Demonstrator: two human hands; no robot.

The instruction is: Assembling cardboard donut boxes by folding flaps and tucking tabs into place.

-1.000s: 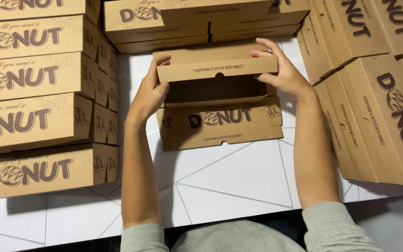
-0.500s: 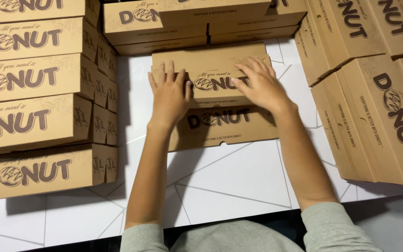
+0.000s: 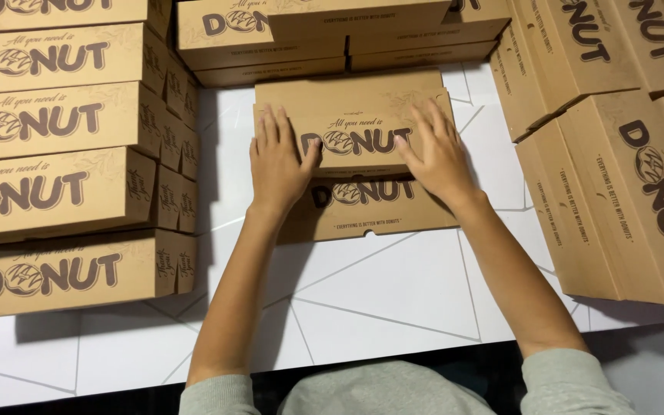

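A flat brown cardboard box (image 3: 363, 207) with dark printed lettering lies on the white table (image 3: 393, 307) in front of me. Its lid is down over the body. My left hand (image 3: 278, 165) rests flat on the left part of the lid, fingers spread. My right hand (image 3: 436, 150) presses flat on the right part of the lid, fingers apart. Neither hand grips anything; both palms lie on the cardboard.
Stacks of the same brown boxes (image 3: 55, 154) rise on the left, more boxes (image 3: 332, 34) stand behind, and another leaning pile (image 3: 616, 154) fills the right. The white table has thin grey lines and a dark front edge.
One second ago both hands held the lid up and open. The lid has come down, and both hands now lie flat on top of it, pressing it shut.
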